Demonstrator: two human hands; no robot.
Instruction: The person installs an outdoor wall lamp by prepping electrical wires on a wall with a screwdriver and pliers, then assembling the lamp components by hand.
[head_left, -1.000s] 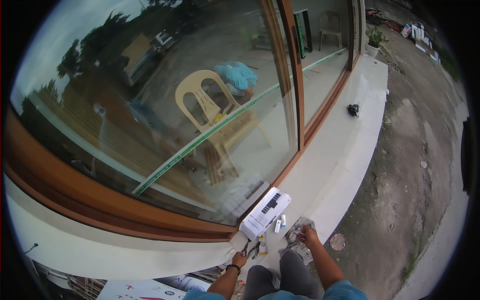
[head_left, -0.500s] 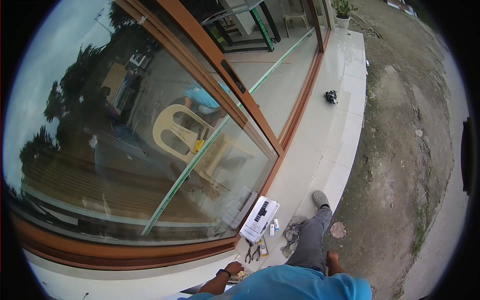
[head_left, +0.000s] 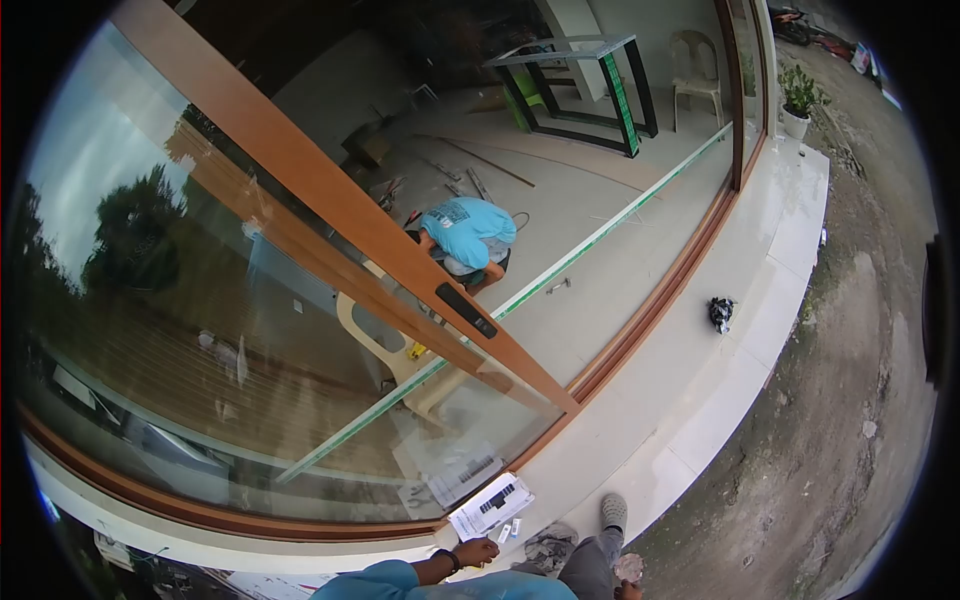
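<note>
"Head view, watched from my remote seat: how does the left hand (head_left: 478, 551) look?"

"I see it low in the frame, bare, with a dark wristband (head_left: 453, 560) behind it. Its fingers look loosely bent, but I cannot tell whether they hold anything."

"And the right hand (head_left: 628, 591)?"

"It is at the bottom edge, partly cut off, beside a grey trouser leg (head_left: 585, 575). I cannot tell whether it is wide, narrow or holding something."

"Where is the white box (head_left: 490, 505)?"

"It lies just past the left hand on a pale tiled ledge (head_left: 640, 440), dark print facing up, close to the brown door frame. Two small cartons (head_left: 511, 530) sit just beside it. To their right I see a crumpled grey cloth (head_left: 550, 548), then a foot in a grey shoe (head_left: 613, 512)."

"What is farther off?"

"Through the glass panel (head_left: 300, 330) I make out part of a beige plastic chair (head_left: 430, 390). Indoors, another person (head_left: 465, 235) in a light blue shirt crouches, bent forward. A green-and-white strip (head_left: 600, 235) runs aslant across the doorway. Farther along the ledge lies a black crumpled bundle (head_left: 721, 314); a potted plant (head_left: 797, 100) stands near its far end."
</note>
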